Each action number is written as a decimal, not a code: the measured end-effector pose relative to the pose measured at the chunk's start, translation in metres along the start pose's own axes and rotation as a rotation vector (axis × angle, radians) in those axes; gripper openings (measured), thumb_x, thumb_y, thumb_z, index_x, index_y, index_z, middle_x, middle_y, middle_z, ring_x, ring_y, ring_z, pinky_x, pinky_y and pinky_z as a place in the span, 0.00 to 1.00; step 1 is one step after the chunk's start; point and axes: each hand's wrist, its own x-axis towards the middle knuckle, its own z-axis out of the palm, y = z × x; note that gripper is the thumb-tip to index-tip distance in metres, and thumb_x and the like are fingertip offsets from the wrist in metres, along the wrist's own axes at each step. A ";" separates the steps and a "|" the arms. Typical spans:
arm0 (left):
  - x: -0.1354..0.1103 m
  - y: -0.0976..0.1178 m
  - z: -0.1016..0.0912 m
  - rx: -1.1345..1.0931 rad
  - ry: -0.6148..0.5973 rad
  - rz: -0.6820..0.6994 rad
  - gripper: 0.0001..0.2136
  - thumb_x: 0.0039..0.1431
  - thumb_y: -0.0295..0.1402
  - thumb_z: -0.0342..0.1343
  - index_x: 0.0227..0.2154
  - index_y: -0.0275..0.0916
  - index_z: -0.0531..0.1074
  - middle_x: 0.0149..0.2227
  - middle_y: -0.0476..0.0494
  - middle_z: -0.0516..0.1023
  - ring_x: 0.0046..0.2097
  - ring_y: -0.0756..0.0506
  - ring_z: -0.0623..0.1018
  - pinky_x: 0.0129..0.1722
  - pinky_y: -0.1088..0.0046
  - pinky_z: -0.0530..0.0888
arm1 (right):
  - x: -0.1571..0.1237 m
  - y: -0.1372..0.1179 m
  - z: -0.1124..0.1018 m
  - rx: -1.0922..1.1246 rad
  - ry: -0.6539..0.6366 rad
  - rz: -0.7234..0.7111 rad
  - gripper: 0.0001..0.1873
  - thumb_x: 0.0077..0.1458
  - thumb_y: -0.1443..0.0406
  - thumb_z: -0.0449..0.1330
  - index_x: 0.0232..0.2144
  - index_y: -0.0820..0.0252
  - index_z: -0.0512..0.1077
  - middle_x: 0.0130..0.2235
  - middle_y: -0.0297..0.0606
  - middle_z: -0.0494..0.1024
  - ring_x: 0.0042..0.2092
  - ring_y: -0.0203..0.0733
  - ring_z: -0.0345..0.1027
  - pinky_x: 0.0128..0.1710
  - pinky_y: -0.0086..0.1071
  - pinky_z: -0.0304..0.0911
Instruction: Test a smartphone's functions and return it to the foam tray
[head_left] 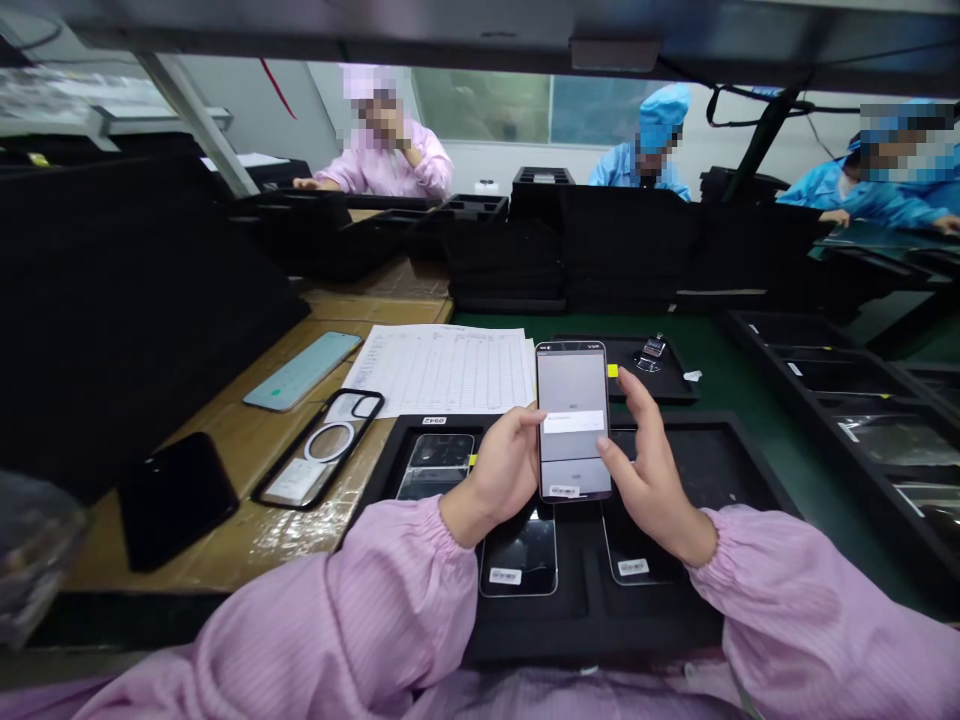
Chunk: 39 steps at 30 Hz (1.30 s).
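A lit smartphone (574,395) is held upright, its screen facing me. The screen shows a white pop-up box, and a barcode sticker is near its lower edge. My left hand (501,468) grips the phone along its left side, thumb over the edge. My right hand (656,480) is at the phone's right side, fingers apart, its thumb tip at the screen's right edge. Below them lies a black foam tray (592,630) with a dark phone (519,560) and another dark phone (637,555), both stickered. A third phone (436,455) lies in the tray's left part.
Printed sheets (442,365) lie behind the tray. To the left are a clear phone case (319,450), a light-blue phone (304,370) and a black flat item (178,500). More trays (840,375) stand on the right. Several co-workers sit beyond stacked black trays (630,245).
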 end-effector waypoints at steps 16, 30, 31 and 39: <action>0.001 -0.003 0.000 0.005 -0.026 -0.010 0.20 0.55 0.34 0.52 0.49 0.31 0.74 0.40 0.36 0.82 0.48 0.35 0.80 0.51 0.57 0.73 | 0.007 0.005 0.004 0.347 0.052 0.269 0.16 0.64 0.56 0.60 0.51 0.54 0.65 0.49 0.43 0.76 0.50 0.49 0.73 0.51 0.47 0.70; 0.001 -0.002 0.001 -0.003 -0.075 -0.024 0.20 0.61 0.36 0.47 0.49 0.31 0.74 0.43 0.35 0.81 0.49 0.36 0.79 0.52 0.57 0.72 | 0.006 0.005 0.005 0.357 -0.005 0.218 0.22 0.66 0.56 0.57 0.59 0.53 0.60 0.53 0.45 0.74 0.56 0.50 0.69 0.58 0.52 0.65; 0.001 -0.003 0.001 -0.001 -0.084 -0.029 0.19 0.61 0.36 0.48 0.50 0.31 0.74 0.43 0.35 0.81 0.49 0.36 0.79 0.52 0.57 0.72 | 0.006 0.005 0.005 0.348 -0.003 0.224 0.23 0.65 0.56 0.58 0.59 0.53 0.60 0.53 0.45 0.74 0.56 0.51 0.69 0.58 0.52 0.65; 0.000 -0.011 -0.001 0.026 -0.139 -0.076 0.20 0.62 0.39 0.50 0.51 0.33 0.75 0.45 0.36 0.81 0.50 0.36 0.78 0.53 0.57 0.71 | 0.007 0.005 0.007 0.347 -0.004 0.288 0.19 0.64 0.55 0.60 0.53 0.53 0.62 0.46 0.41 0.78 0.47 0.50 0.75 0.49 0.48 0.70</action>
